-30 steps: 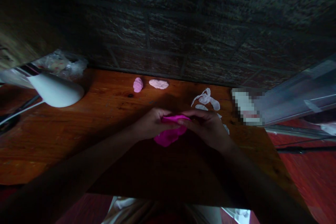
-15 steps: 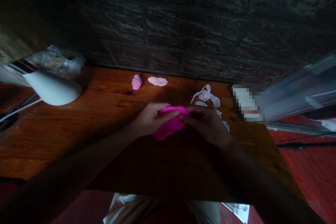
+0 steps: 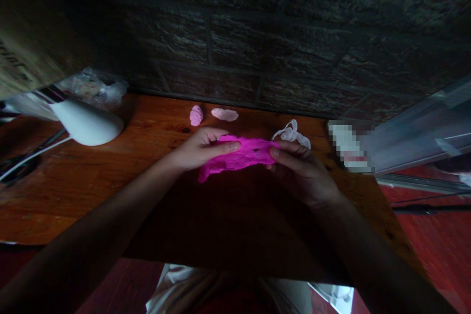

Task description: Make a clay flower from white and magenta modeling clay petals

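A stretched sheet of bright pink modelling clay [image 3: 246, 154] spans between my hands above the wooden table. At its left end, my left hand [image 3: 206, 147] pinches it with the thumb on top and the fingers underneath. The other end is gripped between the thumb and fingers of my right hand [image 3: 301, 167]. A small hole shows in the sheet near the right thumb, and a narrow flap hangs from the lower left corner. Behind the hands lie a pink clay lump [image 3: 196, 116] and a flatter, paler clay piece [image 3: 224, 114].
Thin whitish strips [image 3: 290, 133] lie behind my right hand. A white lamp-like object [image 3: 86, 120] with a cable stands left on the table [image 3: 140, 127], before crumpled clear plastic [image 3: 99, 88]. A dark brick wall [image 3: 235, 34] borders the back; a translucent box [image 3: 423, 132] is at right.
My hands have moved apart, pulling the clay from a compact folded piece into a wider, thinner sheet with a hole. The view has shifted slightly.
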Action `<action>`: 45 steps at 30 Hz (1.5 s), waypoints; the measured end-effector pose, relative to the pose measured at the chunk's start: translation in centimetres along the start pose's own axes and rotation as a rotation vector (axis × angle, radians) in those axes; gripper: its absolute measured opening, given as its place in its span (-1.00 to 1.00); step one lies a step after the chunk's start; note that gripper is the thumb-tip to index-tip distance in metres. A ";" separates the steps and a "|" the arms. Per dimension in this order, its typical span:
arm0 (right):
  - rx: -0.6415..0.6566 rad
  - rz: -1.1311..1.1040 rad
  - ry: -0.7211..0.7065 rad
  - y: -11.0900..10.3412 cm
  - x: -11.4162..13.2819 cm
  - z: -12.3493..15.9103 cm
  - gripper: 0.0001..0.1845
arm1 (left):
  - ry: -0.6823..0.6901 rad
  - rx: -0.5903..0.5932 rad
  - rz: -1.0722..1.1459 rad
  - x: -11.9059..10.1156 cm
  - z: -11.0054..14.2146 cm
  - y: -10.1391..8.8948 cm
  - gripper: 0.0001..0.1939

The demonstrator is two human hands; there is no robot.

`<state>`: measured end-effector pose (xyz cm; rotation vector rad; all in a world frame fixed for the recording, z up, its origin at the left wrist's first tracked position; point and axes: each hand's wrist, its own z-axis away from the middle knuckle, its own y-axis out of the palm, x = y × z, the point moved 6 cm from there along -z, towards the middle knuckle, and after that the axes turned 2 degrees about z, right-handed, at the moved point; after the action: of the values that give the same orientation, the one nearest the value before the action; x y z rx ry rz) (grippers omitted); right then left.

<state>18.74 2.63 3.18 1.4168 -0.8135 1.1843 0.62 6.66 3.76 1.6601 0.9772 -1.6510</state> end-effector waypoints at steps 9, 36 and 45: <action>-0.096 0.001 -0.067 -1.8 0.4 -0.2 -0.81 | -0.008 0.041 -0.542 1.0 -0.2 -5.7 -0.70; -0.031 0.179 -0.127 1.2 -1.6 1.1 -0.83 | 0.209 -0.123 0.184 0.7 0.2 2.1 -0.84; -0.118 0.703 -0.374 1.6 -0.9 1.3 -0.80 | 0.110 -0.101 -0.014 0.2 -0.9 1.9 -0.85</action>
<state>17.33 0.94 2.89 1.3053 -1.7122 1.3635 2.68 6.41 3.42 1.6941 1.1096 -1.5067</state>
